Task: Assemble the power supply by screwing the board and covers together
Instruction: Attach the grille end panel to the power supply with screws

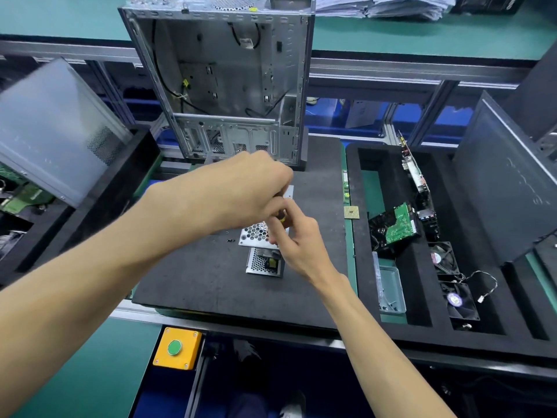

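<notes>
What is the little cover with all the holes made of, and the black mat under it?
The cover looks like thin sheet metal: pale silver, slightly shiny, punched with neat six-sided holes. The mat looks like dense foam or rubber: matte dark grey, finely speckled, no shine. The picture alone cannot settle which.

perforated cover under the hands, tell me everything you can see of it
The perforated cover looks like thin silvery sheet metal punched with a honeycomb of hexagonal holes, with a plain solid strip at its far end. It lies flat on the black foam mat, mostly hidden by both hands. The right hand is over its near right edge; contact cannot be told. A second perforated housing sits just nearer, and small dark screws lie beside its left edge.
</notes>
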`<state>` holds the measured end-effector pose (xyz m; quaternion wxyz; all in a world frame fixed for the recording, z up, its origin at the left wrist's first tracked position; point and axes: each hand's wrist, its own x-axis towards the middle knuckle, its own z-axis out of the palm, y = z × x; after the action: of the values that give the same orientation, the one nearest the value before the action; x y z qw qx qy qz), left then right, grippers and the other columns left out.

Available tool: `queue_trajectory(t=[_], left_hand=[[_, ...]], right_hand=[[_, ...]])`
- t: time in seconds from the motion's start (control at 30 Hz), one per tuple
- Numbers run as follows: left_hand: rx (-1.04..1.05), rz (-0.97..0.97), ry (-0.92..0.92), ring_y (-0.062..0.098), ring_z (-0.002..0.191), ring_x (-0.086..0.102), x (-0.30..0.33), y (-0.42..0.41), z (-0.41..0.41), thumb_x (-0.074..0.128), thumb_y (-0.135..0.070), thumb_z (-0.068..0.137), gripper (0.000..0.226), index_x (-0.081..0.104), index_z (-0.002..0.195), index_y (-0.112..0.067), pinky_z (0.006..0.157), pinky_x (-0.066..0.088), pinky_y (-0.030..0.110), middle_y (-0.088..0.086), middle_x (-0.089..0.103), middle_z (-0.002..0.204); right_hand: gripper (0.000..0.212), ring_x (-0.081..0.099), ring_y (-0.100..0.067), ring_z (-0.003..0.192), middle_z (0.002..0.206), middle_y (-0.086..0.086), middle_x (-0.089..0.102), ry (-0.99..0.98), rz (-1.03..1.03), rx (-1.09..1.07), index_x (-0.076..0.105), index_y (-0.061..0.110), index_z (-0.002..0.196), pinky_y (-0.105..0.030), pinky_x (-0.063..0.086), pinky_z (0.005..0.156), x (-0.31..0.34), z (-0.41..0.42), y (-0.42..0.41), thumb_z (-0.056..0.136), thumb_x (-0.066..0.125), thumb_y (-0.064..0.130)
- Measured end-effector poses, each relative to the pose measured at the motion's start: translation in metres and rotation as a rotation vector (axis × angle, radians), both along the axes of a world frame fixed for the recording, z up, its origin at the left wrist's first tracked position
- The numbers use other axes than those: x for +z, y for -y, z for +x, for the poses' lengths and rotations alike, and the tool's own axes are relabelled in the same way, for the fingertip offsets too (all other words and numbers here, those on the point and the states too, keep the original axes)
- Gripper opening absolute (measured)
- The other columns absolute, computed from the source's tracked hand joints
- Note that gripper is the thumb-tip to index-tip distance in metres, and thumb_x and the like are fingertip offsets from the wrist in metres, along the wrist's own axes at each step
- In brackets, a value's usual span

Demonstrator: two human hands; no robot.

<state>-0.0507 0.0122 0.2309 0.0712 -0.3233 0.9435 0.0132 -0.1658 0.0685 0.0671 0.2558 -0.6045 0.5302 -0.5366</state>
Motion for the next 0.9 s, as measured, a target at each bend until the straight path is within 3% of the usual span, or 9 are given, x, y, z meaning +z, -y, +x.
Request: queue_trajectory(t=[0.1,0.23,0.3,0.37,0.43,0.5,0.6,0.77,0.9], left_hand=[[-0.083,0.087,-0.004,0.018,0.092,0.05,0.004,-0.002,-0.001,0.052,-0.023,0.1,0.017,0.061,0.114,-0.019,0.088,0.044,0.037,0.0,0.057,0.11],[0.013,-0.018,-0.033,0.025,0.087,0.057,0.003,-0.003,-0.001,0.052,-0.05,0.098,0.03,0.057,0.106,-0.021,0.081,0.051,0.042,0.001,0.062,0.095],[0.03,-0.047,-0.03,0.029,0.087,0.059,0.003,-0.002,-0.001,0.05,-0.046,0.1,0.029,0.058,0.104,-0.018,0.08,0.051,0.043,0.004,0.062,0.092],[-0.068,0.033,-0.055,0.02,0.087,0.052,0.001,-0.002,-0.003,0.052,-0.029,0.1,0.016,0.061,0.108,-0.019,0.083,0.047,0.037,-0.001,0.058,0.099],[-0.155,0.123,-0.07,0.014,0.085,0.046,0.001,-0.005,-0.003,0.054,-0.017,0.097,0.015,0.062,0.11,-0.021,0.081,0.043,0.033,-0.006,0.05,0.103],[-0.15,0.109,-0.093,0.017,0.084,0.05,-0.001,-0.007,-0.003,0.055,-0.026,0.097,0.013,0.058,0.11,-0.022,0.079,0.046,0.036,-0.006,0.054,0.104],[-0.015,-0.065,-0.032,0.028,0.083,0.059,-0.006,-0.006,-0.004,0.05,-0.055,0.095,0.038,0.054,0.105,-0.018,0.073,0.049,0.04,0.001,0.063,0.092],[-0.139,0.064,-0.051,0.023,0.095,0.059,-0.001,-0.005,-0.002,0.055,-0.021,0.098,0.012,0.063,0.106,-0.02,0.08,0.046,0.036,-0.003,0.057,0.105],[-0.061,-0.017,-0.043,0.027,0.088,0.061,-0.003,-0.006,-0.002,0.052,-0.05,0.096,0.031,0.058,0.105,-0.02,0.076,0.05,0.041,-0.001,0.061,0.095]], right_hand=[[0.009,0.054,-0.022,0.063,0.073,0.001,0.058,-0.019,-0.003,0.015,0.044,0.049,0.097,-0.037,0.046,0.06,0.0,-0.004,-0.005,0.105,0.041,0.045],[0.01,0.059,-0.01,0.062,0.073,0.009,0.062,-0.083,-0.022,-0.009,0.045,0.051,0.098,-0.015,0.04,0.059,-0.004,-0.004,-0.005,0.106,0.039,0.049],[0.015,0.063,-0.013,0.064,0.076,0.011,0.066,-0.081,-0.016,-0.023,0.048,0.042,0.102,-0.02,0.045,0.057,-0.004,-0.004,-0.002,0.105,0.04,0.055],[0.001,0.065,-0.015,0.063,0.074,0.015,0.068,-0.073,-0.008,-0.037,0.047,0.051,0.102,-0.024,0.047,0.057,-0.007,-0.006,0.0,0.102,0.046,0.051],[0.018,0.065,-0.014,0.059,0.07,0.018,0.069,-0.058,-0.013,-0.06,0.046,0.063,0.099,-0.018,0.046,0.055,-0.008,-0.006,0.0,0.098,0.05,0.045],[0.015,0.064,-0.013,0.056,0.067,0.016,0.069,-0.047,0.005,-0.039,0.048,0.06,0.096,-0.021,0.048,0.055,-0.011,-0.005,-0.001,0.098,0.048,0.044],[0.012,0.065,-0.014,0.057,0.068,0.012,0.068,-0.028,0.045,-0.011,0.048,0.048,0.088,-0.032,0.052,0.056,-0.01,-0.002,0.0,0.1,0.046,0.049],[0.019,0.06,-0.019,0.057,0.071,0.011,0.067,-0.035,0.025,0.03,0.044,0.054,0.092,-0.041,0.051,0.058,-0.005,-0.003,-0.002,0.104,0.042,0.04],[0.015,0.058,-0.013,0.057,0.069,0.013,0.065,-0.016,0.079,0.035,0.046,0.041,0.09,-0.035,0.048,0.058,-0.007,-0.003,-0.002,0.103,0.039,0.043]])
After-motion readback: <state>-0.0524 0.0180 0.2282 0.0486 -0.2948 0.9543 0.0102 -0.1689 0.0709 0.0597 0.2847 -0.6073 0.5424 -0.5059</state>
